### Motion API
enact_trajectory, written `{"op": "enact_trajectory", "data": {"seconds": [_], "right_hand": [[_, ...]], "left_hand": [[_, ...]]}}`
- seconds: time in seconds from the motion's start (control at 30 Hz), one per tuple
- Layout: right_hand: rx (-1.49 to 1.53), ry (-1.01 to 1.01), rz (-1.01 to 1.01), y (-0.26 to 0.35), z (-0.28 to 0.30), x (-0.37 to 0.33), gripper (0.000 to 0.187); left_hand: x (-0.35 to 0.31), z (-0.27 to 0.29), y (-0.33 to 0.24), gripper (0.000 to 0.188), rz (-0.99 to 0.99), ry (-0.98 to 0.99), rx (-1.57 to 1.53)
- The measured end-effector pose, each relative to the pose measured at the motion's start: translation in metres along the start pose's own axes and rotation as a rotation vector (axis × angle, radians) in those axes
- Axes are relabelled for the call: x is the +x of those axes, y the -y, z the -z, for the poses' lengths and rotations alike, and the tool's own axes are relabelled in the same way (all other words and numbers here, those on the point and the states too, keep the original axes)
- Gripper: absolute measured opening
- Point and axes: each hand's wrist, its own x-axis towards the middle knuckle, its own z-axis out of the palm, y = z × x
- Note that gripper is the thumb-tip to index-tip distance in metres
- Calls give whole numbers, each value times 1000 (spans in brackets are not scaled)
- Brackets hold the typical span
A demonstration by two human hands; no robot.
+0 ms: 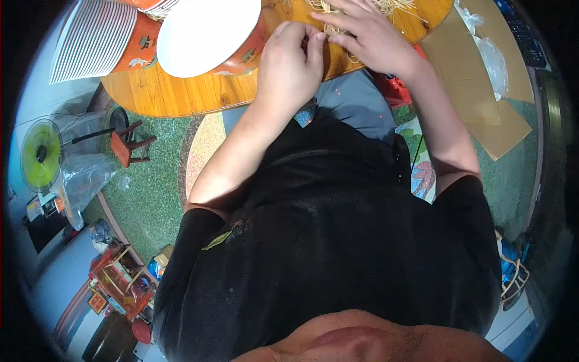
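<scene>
My left hand point(294, 55) is at the table's near edge with its fingers curled and the thumb pressed close. Whatever it pinches is hidden. Beside it, my right hand point(375, 37) reaches over thin tan strands point(398, 6), its fingers stretched and apart, fingertips near my left thumb. The strands look like string or dried noodles; I cannot tell which. Just left of my left hand, an orange paper tub point(208, 36) with a white inside lies tilted. Farther left is a stack of nested paper tubs point(99, 39), white-rimmed with orange printed sides.
The wooden table point(169, 93) has a rounded near edge. Flattened cardboard point(476, 90) with clear plastic point(493, 63) lies at the right, near a dark keyboard point(523, 36). On the left stand a green fan point(41, 154) and a small wooden stool point(129, 145).
</scene>
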Motion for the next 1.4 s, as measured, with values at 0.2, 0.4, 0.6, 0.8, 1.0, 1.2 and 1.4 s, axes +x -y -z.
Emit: {"op": "enact_trajectory", "data": {"seconds": [0.2, 0.4, 0.6, 0.8, 1.0, 1.2, 1.4], "right_hand": [[-43, 25, 24, -49, -10, 24, 51], [-82, 83, -35, -69, -11, 40, 62], [238, -41, -124, -27, 21, 30, 67], [874, -655, -90, 87, -50, -2, 20], [1619, -258, -340, 150, -69, -15, 23], [1592, -259, -221, 144, -78, -8, 21], [1571, -188, -101, 149, -72, -9, 15]], "left_hand": [[-29, 35, -6, 6, -72, 164, -446], [-75, 91, -28, 21, 57, 164, -1077], [-92, 132, -40, 23, 369, -2, -1352], [-98, 121, -16, 23, 635, -97, -1563], [-96, 100, -14, 17, 658, -8, -1500], [-94, 100, -13, 19, 756, 81, -1363], [-98, 100, -10, 17, 768, 82, -1324]]}}
